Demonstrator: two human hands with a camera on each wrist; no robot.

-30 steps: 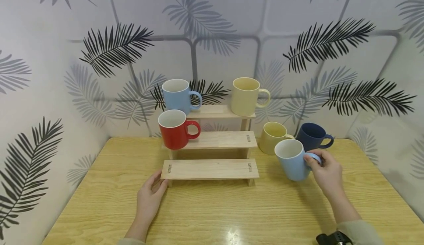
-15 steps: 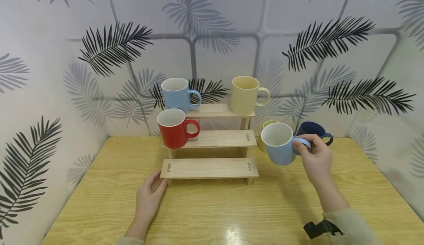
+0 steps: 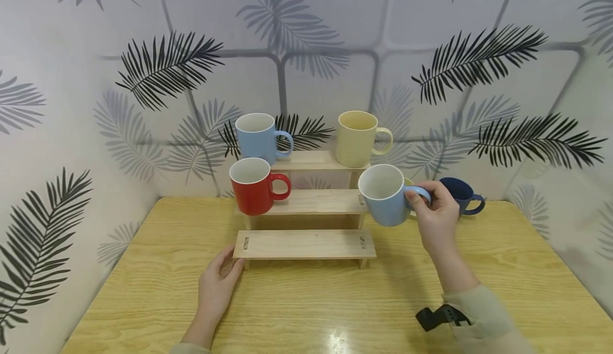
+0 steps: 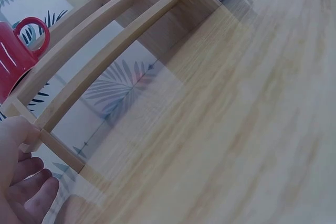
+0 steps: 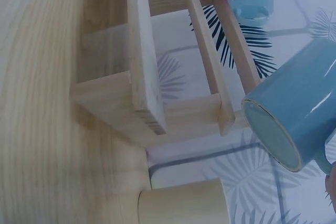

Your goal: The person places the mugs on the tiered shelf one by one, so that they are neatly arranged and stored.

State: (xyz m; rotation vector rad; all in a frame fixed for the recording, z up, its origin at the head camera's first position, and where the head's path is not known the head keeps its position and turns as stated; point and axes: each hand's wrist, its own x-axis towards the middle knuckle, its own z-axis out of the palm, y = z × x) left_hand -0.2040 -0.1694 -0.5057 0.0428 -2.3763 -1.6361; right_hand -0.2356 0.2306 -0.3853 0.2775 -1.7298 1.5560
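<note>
My right hand (image 3: 437, 218) pinches the handle of a light blue mug (image 3: 385, 205) with a white inside. The mug is raised and slightly tilted, overlapping the right end of the middle step in the head view. Its underside shows in the right wrist view. My left hand (image 3: 214, 287) holds the front left corner of a three-step wooden rack (image 3: 306, 243), thumb and fingers at the lowest step's end. A red mug (image 3: 251, 197) stands on the middle step at left. Up on the top step are another light blue mug (image 3: 256, 143) and a pale yellow mug (image 3: 353, 146).
Right of the rack, a navy mug (image 3: 461, 193) stands on the wood-grain table (image 3: 297, 311). A second yellow mug (image 5: 184, 205) stands beside it, mostly hidden behind the raised mug in the head view. A leaf-patterned wall (image 3: 306, 34) rises behind the rack.
My right hand has carried the light blue mug left and upward, from in front of the yellow and navy mugs to the rack's right end. My left hand stays at the rack's corner.
</note>
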